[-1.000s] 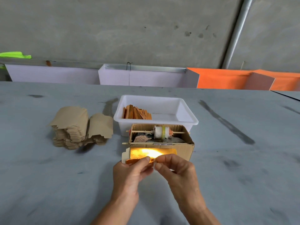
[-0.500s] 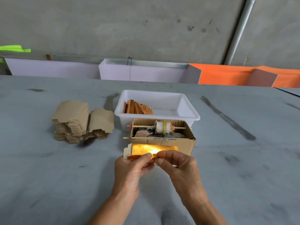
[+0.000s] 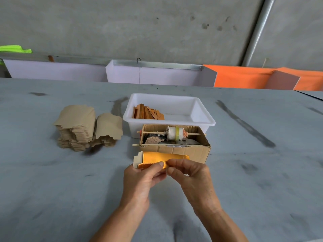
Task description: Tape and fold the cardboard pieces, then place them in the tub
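A gold-orange cardboard piece (image 3: 157, 158) with a pale end tab lies folded in front of the brown box. My left hand (image 3: 141, 180) grips its near edge, thumb on top. My right hand (image 3: 190, 175) pinches the same edge beside the left thumb, fingers curled. Behind the box stands the white tub (image 3: 201, 119), with several folded orange pieces (image 3: 148, 113) leaning in its left half. A stack of flat brown cardboard pieces (image 3: 82, 128) sits on the table to the left.
An open brown cardboard box (image 3: 188, 151) holds a tape roll (image 3: 175, 133) on a wooden stick, directly between my hands and the tub. The grey table (image 3: 52, 189) stretches wide around. White and orange panels (image 3: 157, 74) line the far edge below a concrete wall.
The bright glare on the gold piece has gone and the piece looks more closed. Both hands have stayed at its near edge.
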`<action>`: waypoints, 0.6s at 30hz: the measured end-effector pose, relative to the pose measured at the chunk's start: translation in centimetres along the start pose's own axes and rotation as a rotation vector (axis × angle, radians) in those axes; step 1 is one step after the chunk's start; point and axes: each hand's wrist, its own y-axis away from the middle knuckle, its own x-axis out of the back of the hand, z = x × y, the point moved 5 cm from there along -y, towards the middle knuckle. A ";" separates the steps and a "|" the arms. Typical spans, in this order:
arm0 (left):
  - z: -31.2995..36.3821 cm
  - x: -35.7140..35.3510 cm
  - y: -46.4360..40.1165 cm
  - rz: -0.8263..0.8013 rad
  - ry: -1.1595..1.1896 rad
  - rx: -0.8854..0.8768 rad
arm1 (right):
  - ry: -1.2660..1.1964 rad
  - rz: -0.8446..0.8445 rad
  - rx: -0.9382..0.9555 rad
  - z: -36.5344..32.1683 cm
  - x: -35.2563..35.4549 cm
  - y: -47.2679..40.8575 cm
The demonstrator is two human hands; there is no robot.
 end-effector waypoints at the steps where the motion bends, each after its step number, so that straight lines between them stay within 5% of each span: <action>1: 0.0 0.0 0.0 -0.004 -0.001 -0.001 | 0.005 0.000 -0.003 0.0 0.0 0.0; 18: -1.3 -0.1 -0.3 -0.023 0.148 0.139 | 0.127 -0.032 -0.062 -0.2 -0.4 -0.4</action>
